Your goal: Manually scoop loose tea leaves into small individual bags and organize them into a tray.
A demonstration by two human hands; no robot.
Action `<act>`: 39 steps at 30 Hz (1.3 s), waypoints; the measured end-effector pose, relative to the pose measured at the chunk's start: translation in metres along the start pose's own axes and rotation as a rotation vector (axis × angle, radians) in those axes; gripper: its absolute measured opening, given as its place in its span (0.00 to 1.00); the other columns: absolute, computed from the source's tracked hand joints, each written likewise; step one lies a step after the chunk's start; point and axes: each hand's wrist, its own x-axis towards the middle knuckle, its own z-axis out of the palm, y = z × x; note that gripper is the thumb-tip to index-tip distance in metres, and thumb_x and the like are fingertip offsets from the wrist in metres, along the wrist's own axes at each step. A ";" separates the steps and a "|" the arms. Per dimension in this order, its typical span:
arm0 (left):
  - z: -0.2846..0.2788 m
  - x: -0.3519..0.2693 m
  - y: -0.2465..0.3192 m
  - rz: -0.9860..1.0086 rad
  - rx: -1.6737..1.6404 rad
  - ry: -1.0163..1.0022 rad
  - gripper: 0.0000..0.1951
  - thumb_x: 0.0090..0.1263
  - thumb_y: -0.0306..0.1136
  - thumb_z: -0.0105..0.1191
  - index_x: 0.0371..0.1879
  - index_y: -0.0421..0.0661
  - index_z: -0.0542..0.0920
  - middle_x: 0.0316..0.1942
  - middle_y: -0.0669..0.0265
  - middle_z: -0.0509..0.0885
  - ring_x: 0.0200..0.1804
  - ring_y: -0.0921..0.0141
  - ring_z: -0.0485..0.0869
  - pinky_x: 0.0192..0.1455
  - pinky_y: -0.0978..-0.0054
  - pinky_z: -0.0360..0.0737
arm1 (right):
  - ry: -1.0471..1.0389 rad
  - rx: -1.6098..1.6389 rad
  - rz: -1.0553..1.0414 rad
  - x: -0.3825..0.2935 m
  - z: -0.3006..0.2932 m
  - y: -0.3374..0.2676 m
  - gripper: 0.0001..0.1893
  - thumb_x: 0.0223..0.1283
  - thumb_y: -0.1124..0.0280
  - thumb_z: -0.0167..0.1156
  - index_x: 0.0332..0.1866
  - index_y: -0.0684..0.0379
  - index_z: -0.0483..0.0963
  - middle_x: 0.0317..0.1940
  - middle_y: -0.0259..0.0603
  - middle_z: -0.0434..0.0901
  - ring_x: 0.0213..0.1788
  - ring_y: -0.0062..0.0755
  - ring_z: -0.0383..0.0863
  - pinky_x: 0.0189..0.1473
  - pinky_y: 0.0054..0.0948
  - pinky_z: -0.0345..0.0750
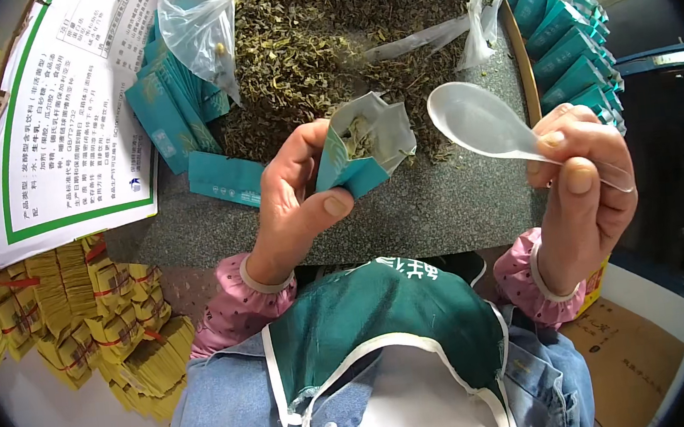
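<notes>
My left hand [299, 196] grips a small teal paper packet [353, 171] by its lower part. Its mouth gapes towards me, and some dried leaves [360, 138] show inside the pale lining. In my right hand [582, 182] is a translucent plastic spoon [482, 117], held by the handle. The spoon's bowl points left, near the packet but apart from it, and no leaves can be made out in it. Behind both hands a big heap of dried leaves [300, 49] covers the far part of the grey speckled table [406, 225].
Flat teal packets [166, 116] lie left of the heap, one [223, 179] nearer me. Upright teal packets [562, 46] line the right side. Clear plastic bags [200, 28] edge the leaves. A printed cardboard panel [71, 135] and bundled yellow packets [116, 325] are at left; a brown carton [629, 358] is lower right.
</notes>
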 end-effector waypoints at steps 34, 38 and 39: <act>0.014 0.009 -0.011 -0.085 -0.213 -0.670 0.50 0.52 0.66 0.72 0.60 0.29 0.77 0.52 0.54 0.81 0.56 0.65 0.80 0.60 0.69 0.75 | -0.164 0.131 0.141 -0.036 -0.011 -0.005 0.08 0.67 0.77 0.60 0.46 0.70 0.74 0.30 0.39 0.75 0.30 0.25 0.72 0.38 0.34 0.74; 0.031 0.004 -0.018 -0.120 -0.228 -0.662 0.47 0.54 0.66 0.70 0.59 0.31 0.78 0.52 0.55 0.81 0.55 0.66 0.80 0.59 0.69 0.74 | -0.272 0.287 0.166 -0.038 -0.014 -0.003 0.13 0.50 0.82 0.72 0.43 0.67 0.81 0.22 0.34 0.75 0.22 0.21 0.69 0.27 0.26 0.67; 0.033 0.003 -0.020 -0.186 -0.217 -0.635 0.47 0.55 0.66 0.70 0.59 0.31 0.78 0.51 0.56 0.81 0.54 0.66 0.80 0.58 0.68 0.74 | -0.270 0.277 0.136 -0.036 -0.015 0.000 0.16 0.47 0.84 0.74 0.43 0.66 0.83 0.21 0.34 0.76 0.21 0.20 0.68 0.24 0.24 0.64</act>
